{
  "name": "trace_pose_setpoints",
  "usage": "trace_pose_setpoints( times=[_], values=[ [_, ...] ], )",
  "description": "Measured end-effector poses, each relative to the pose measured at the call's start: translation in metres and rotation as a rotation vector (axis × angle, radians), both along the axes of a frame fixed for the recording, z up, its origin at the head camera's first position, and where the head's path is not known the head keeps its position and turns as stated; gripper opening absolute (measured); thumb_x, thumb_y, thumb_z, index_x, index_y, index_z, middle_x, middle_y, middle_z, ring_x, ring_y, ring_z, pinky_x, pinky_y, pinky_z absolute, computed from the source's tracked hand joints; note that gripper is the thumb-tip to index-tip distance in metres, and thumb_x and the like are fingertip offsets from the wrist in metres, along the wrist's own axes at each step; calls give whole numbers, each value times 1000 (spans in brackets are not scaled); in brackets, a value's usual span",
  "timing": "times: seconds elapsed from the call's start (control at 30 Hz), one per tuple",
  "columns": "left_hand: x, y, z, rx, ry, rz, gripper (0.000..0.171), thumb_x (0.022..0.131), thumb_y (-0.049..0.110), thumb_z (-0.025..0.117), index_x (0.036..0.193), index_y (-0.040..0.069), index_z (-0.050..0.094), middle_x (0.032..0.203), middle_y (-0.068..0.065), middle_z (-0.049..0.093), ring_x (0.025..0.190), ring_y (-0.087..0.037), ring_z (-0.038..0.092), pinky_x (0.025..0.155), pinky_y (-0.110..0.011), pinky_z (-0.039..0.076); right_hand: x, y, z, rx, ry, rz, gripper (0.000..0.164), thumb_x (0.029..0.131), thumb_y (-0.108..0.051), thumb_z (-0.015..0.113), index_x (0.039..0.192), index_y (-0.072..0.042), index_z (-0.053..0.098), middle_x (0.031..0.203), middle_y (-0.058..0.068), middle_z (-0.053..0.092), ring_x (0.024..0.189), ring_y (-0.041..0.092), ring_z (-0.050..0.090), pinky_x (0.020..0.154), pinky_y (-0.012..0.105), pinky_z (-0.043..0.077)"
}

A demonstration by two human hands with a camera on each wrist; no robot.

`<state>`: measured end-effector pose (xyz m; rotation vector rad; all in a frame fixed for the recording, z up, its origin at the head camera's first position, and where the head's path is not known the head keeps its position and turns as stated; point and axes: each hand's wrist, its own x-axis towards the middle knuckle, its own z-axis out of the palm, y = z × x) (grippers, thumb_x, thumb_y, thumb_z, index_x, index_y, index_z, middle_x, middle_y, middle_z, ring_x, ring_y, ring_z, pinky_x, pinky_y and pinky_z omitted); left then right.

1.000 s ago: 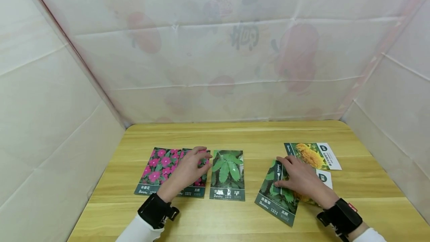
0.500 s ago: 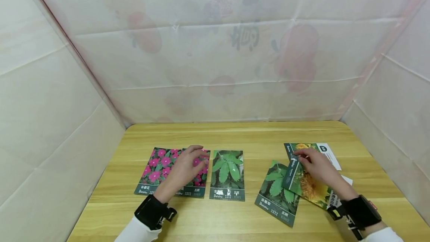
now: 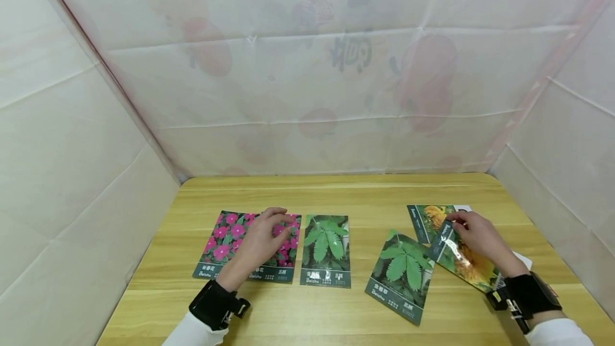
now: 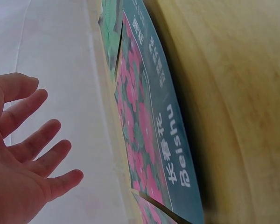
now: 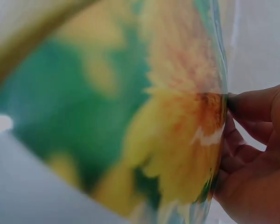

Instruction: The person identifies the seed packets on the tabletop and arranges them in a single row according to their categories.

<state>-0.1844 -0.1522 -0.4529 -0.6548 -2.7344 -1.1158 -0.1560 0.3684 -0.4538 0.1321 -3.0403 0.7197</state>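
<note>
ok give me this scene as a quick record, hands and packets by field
left hand: over the pink-flower packets, holding nothing
right hand: grip on the edge of the held yellow-flower packet
pink-flower packets: two, partly hidden by the left hand
green-leaf packets: two, one straight, one turned at an angle
other yellow-flower packet: partly hidden from view
surface: wood-grain table

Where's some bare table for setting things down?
Bare tabletop lies between the two mimosa packets and along the back. Crowded: left, where periwinkle packets sit under the left hand, and right, where the right hand holds one yellow-flower packet near another.
</note>
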Motion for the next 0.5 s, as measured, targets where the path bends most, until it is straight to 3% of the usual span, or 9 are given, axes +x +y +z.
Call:
trace_pose_setpoints(
  times=[0.27,0.4,0.5],
  values=[
    [-1,-2,-1,10,23,21,22,95,12,77,116,5,76,136,-15,63,96,-25,67,72,-31,51,-1,7,-8,31,-13,9,23,104,0,54,123,10,63,94,12,63,67,19,45,62,37,35],
    [-1,-4,-1,12,25,23,23,95,12,77,116,5,76,135,-15,63,87,-19,65,66,-27,47,0,4,-9,51,8,9,23,104,-2,57,122,10,64,101,18,67,73,21,52,65,39,40],
    [-1,-5,-1,7,23,28,23,95,12,77,117,5,76,135,-14,63,86,-20,65,67,-28,47,3,-2,-6,56,28,12,27,104,-4,58,124,13,63,110,27,65,84,34,60,73,47,49]
  ],
)
